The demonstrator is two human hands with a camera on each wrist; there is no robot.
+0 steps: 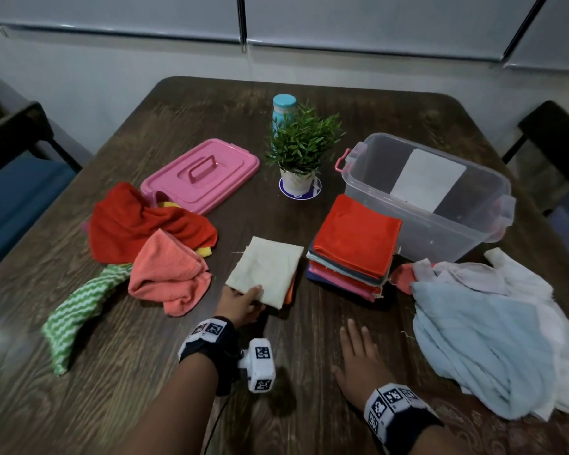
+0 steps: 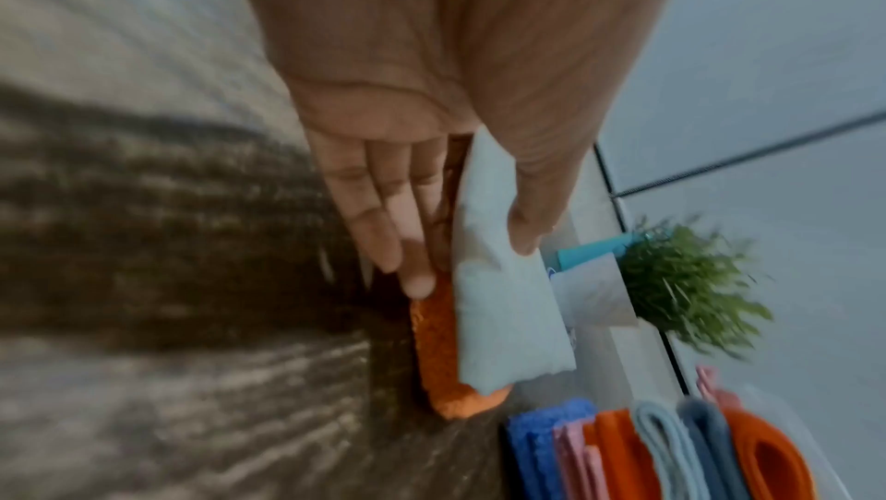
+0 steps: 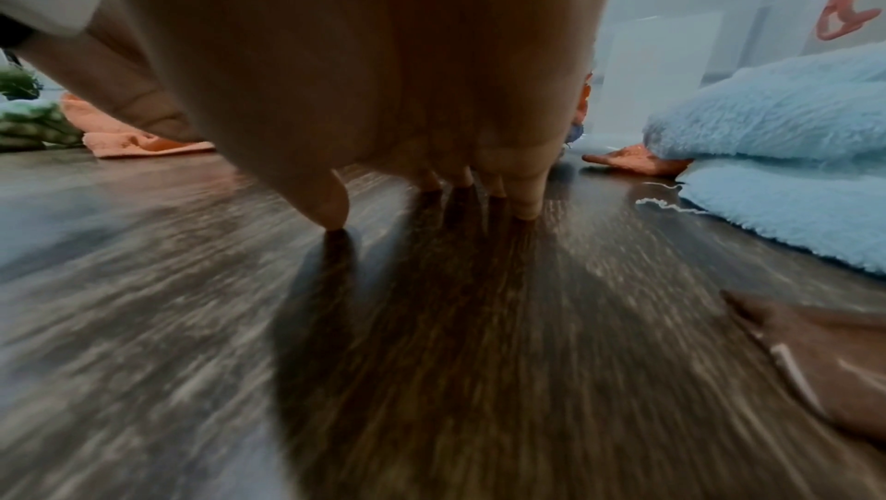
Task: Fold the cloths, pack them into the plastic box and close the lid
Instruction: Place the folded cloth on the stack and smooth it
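On the dark wooden table the clear plastic box stands open beside a stack of folded cloths, the right hand lies flat with straight fingers, and the left hand pinches a folded cream cloth lying over an orange one.

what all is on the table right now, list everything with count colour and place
plastic box: one, clear, far right, a white sheet inside
lid: one, pink, far left, off the box
folded stack: one, red on top, in front of the box
cream cloth: one, folded, centre, over an orange cloth
loose cloths: red, salmon, green-striped at left; light blue and white at right
plant: one, green, white pot, centre back
bottle: one, teal, behind the plant
left hand: pinches the cream and orange cloths
right hand: flat on the table
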